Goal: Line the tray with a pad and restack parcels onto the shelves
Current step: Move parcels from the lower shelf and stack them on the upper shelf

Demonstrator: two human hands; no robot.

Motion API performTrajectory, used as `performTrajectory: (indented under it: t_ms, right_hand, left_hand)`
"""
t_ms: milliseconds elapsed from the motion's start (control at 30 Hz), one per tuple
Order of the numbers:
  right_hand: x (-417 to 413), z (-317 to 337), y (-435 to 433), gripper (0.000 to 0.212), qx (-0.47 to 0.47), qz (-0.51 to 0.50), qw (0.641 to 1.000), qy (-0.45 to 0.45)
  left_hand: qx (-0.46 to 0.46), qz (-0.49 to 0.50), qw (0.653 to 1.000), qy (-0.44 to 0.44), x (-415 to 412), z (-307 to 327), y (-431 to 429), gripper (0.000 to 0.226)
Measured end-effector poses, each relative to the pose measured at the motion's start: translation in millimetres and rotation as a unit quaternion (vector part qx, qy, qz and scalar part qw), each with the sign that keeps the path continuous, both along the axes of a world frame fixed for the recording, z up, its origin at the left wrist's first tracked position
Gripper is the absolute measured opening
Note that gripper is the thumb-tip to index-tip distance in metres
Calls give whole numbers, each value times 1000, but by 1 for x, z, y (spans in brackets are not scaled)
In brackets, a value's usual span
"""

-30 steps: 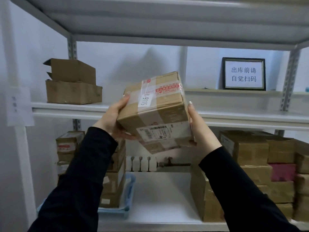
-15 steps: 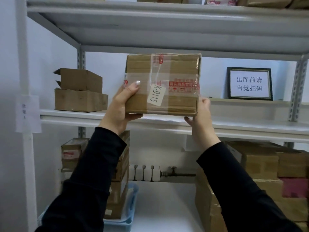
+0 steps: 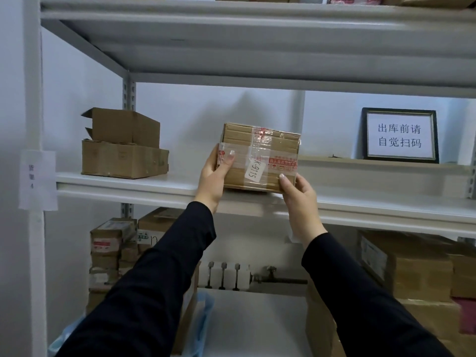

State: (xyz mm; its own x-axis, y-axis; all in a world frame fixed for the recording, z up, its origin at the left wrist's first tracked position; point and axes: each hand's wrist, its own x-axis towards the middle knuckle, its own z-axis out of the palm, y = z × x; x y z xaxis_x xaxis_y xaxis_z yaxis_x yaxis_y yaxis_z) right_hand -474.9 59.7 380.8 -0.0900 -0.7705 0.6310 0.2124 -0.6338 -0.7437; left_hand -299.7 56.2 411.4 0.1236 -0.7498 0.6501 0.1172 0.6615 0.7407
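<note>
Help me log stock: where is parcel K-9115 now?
Head view, centre: the K-9115 parcel sits on the middle shelf, between the stacked boxes at left and the framed sign at right.

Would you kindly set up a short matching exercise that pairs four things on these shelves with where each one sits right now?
Things
1. parcel K-9115
2. framed sign
3. two stacked brown boxes
4. blue tray

Places
A. lower shelf, left side
B. middle shelf, far left
C. middle shelf, front edge, gripped by left hand and right hand
D. raised ledge on the right, by the wall

Pairs: 1-C, 2-D, 3-B, 4-A
</note>
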Motion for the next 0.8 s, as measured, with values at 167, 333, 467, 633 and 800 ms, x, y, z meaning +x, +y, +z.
performTrajectory:
  t_ms: [167, 333, 467, 633, 800]
  right_hand:
    - [3, -6, -21, 34, -16, -64, 991, 118]
    - [14, -3, -36, 31, 12, -166, 966, 198]
    - [22, 1, -44, 27, 17, -239, 939, 246]
    - [26, 3, -46, 29, 65, -257, 913, 310]
    - [25, -7, -35, 62, 37, -240, 945, 218]
  left_hand:
    - [18, 147, 987, -63, 12, -14, -30, 57]
    - [78, 319, 917, -224, 23, -18, -49, 53]
    - [104, 358, 882, -287, 21, -23, -52, 47]
    - [116, 362, 870, -314, 17, -24, -46, 53]
    - [124, 397, 852, -319, 9, -26, -29, 74]
